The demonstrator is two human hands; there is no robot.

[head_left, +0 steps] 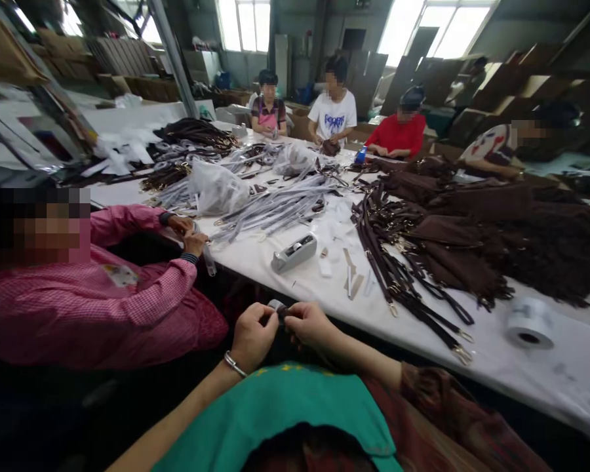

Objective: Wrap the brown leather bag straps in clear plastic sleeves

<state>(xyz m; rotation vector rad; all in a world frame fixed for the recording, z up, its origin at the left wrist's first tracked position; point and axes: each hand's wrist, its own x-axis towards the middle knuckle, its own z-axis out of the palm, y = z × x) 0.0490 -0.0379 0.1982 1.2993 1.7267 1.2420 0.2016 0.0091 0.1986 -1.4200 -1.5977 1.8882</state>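
Observation:
My left hand, with a silver bangle at the wrist, pinches one side of a small dark brown strap piece that has a pale wrapping at its left end. On the other side, my right hand grips the same piece between thumb and fingers. Both hands are close together in front of my green apron, just off the table's near edge. Most of the piece is hidden by my fingers. Nearest on the white table is a grey tape dispenser.
Brown straps with gold clasps and brown bags are heaped on the right, near a white roll. Pale-wrapped straps lie mid-table. A co-worker in a pink checked sleeve sits close on my left; several others work across the table.

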